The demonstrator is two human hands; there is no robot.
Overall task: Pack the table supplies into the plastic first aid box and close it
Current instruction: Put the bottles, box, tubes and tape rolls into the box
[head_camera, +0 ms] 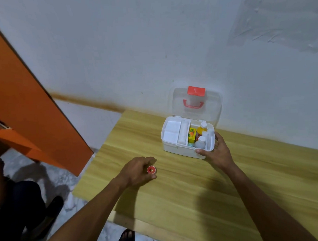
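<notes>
1. your left hand [138, 169] sits low over the table [176, 201], fingers curled round a small red and white roll [151, 170]. its round face with the centre hole looks up at the camera, so its axis runs roughly vertical. the fingers cover its sides, so you cannot tell how thick it is or whether it touches the wood.
2. the first aid box [181, 152] lies up and to the right of that roll, well apart from it, against the wall with its lid [195, 104] standing open. the left hand is the one placed to carry the roll there.
3. inside, the white tray [171, 132] fills the left part. the right part holds a yellow carton [192, 134] and upright bottles [201, 141], packed close. which gap would take the roll is hard to judge from here.
4. your right hand [217, 150] clasps the box's near right corner, thumb along the front wall and fingers over the right rim, bracing it.
5. no other loose supplies show on the table.
</notes>
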